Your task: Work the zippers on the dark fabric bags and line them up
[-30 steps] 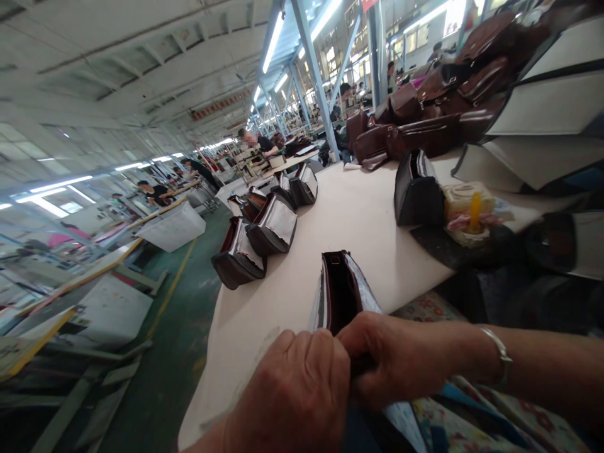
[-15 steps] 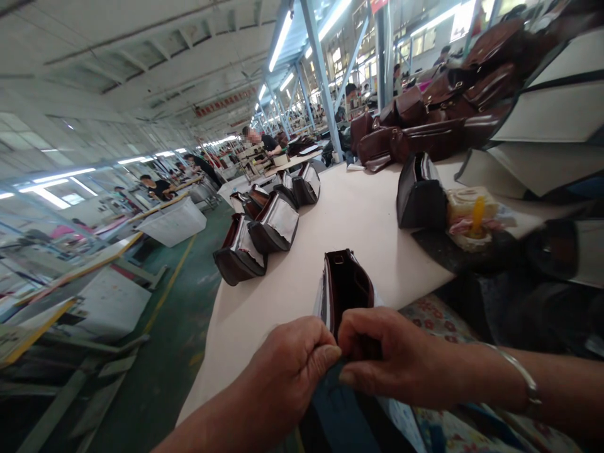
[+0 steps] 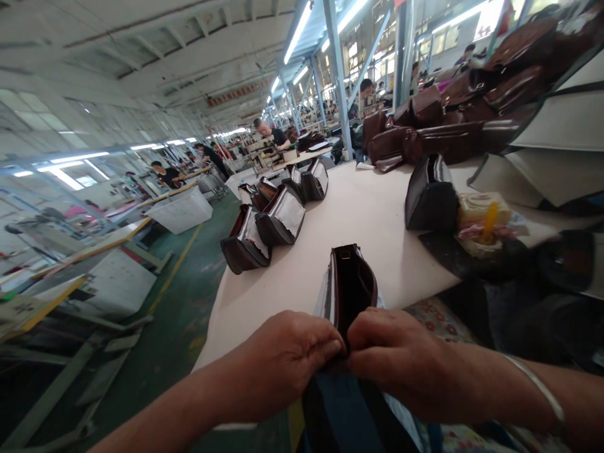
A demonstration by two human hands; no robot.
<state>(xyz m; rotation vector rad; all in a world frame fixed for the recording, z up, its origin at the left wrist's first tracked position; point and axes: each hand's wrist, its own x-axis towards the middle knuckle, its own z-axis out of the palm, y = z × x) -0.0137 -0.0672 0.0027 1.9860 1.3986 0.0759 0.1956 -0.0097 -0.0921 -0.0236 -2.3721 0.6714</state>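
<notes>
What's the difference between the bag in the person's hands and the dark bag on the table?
The held bag is dark reddish brown and gripped between the left hand and right hand; the dark bag looks black and stands on the table untouched. Both have open tops.

Ctr: bag [image 3: 352,283] btwn L hand [image 3: 287,365] & R hand [image 3: 396,365], at near edge of worktop [image 3: 358,214]
L on worktop: row of bags [image 3: 271,229]
R on worktop: lone bag [image 3: 430,195], packet [image 3: 484,223] just beside
Back R: pile of bags [image 3: 448,129], by shelves [image 3: 557,119]
Below L: floor [image 3: 179,302], tub [image 3: 180,209] beyond
</notes>
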